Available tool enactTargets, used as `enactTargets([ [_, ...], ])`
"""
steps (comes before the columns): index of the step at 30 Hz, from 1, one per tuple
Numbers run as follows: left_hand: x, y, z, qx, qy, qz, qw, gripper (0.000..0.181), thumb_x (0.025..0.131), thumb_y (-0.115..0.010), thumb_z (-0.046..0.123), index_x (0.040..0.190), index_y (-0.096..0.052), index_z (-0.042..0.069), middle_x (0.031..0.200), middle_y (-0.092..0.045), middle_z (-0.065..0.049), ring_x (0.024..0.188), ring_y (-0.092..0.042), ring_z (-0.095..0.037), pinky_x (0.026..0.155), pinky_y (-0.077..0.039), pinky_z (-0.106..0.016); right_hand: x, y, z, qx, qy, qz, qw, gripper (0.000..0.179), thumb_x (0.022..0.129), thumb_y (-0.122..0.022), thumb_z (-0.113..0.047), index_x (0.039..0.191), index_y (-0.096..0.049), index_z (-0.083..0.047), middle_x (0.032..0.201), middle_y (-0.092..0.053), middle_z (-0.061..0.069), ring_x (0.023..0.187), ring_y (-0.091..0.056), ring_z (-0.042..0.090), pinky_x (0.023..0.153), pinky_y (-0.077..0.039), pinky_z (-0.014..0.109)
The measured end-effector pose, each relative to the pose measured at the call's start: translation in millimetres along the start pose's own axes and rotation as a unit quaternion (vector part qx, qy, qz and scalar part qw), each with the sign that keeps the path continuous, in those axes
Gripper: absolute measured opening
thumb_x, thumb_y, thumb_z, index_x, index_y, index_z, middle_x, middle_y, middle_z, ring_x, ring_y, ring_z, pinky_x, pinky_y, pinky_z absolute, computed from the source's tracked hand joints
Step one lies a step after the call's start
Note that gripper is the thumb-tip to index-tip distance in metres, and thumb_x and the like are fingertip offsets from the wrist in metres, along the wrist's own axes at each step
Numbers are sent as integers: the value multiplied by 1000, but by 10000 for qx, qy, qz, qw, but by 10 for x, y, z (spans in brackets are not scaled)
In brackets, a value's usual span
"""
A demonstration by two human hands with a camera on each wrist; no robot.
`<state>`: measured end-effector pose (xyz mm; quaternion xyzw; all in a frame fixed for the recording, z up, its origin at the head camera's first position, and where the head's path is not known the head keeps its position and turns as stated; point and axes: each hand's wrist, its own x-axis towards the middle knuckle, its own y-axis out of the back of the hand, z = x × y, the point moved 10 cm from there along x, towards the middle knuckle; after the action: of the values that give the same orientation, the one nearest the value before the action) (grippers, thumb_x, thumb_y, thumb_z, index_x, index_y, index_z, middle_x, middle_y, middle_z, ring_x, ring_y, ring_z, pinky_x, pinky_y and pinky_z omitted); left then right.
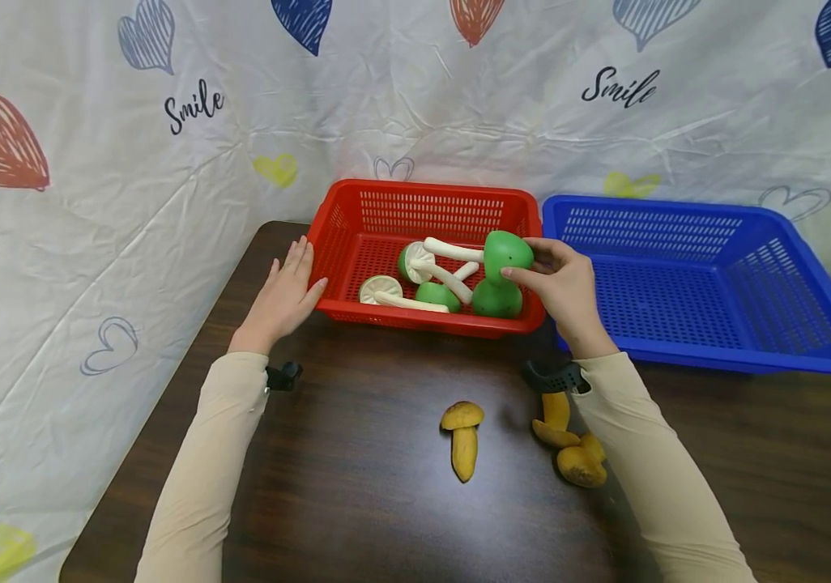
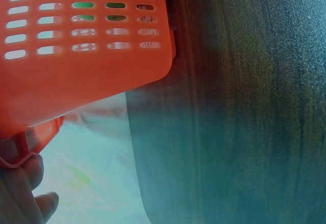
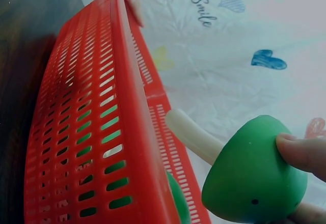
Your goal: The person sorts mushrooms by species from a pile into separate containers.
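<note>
My right hand pinches a toy mushroom by its green cap over the right end of the red basket; its white stem points left. In the right wrist view the thumb presses on the green cap, above the basket rim. Several more green-capped mushrooms with white stems lie in the basket, one green cap directly below the held one. My left hand rests with straight fingers against the basket's left end. The left wrist view catches only its fingertips beside the rim.
A blue basket stands right of the red one. On the dark table lie a yellow-brown mushroom and, near the right forearm, two more yellow-brown mushrooms. A white cloth with hearts hangs behind.
</note>
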<state>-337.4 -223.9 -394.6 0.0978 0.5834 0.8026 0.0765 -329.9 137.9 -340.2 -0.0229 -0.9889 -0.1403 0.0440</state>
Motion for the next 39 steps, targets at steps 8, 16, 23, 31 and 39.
enactTargets([
  [8, -10, -8, -3, -1, 32, -42, 10000, 71, 99, -37, 38, 149, -10, -5, 156, -6, -18, 144, -2, -28, 112, -7, -54, 75, -62, 37, 100, -53, -56, 9999, 53, 79, -76, -12, 127, -57, -2, 123, -60, 16, 108, -60, 20, 90, -49, 30],
  [16, -32, -20, -15, -12, 46, -79, 10000, 71, 99, -37, 38, 148, -9, -5, 156, -3, -17, 144, -2, -28, 112, -7, -54, 191, -107, 99, -44, -96, 90, 9999, 53, 78, -77, -11, 126, -58, -1, 121, -60, 17, 110, -59, 23, 92, -48, 34],
  [23, -32, -17, -12, -61, 54, -67, 9999, 71, 99, -36, 38, 149, -9, -5, 156, -3, -17, 144, -1, -28, 112, -5, -53, 234, -135, 133, -220, -145, 167, 9995, 54, 77, -78, -12, 127, -57, -1, 121, -60, 17, 111, -59, 25, 92, -48, 36],
  [31, -21, -16, -2, -44, 46, -48, 10000, 71, 99, -36, 39, 148, -9, -5, 156, -4, -17, 144, -2, -28, 112, -6, -53, 258, -157, 126, -868, -138, 342, 9955, 57, 77, -79, -19, 127, -58, -2, 121, -62, 16, 109, -61, 27, 92, -47, 39],
  [39, -15, 6, 14, 1, 13, -23, 10000, 71, 100, -35, 38, 148, -9, -6, 156, -4, -18, 144, -2, -28, 112, -6, -54, 277, -159, 132, -1016, -7, 346, 9942, 42, 82, -72, -11, 121, -61, 2, 116, -64, 19, 107, -62, 28, 92, -48, 39],
])
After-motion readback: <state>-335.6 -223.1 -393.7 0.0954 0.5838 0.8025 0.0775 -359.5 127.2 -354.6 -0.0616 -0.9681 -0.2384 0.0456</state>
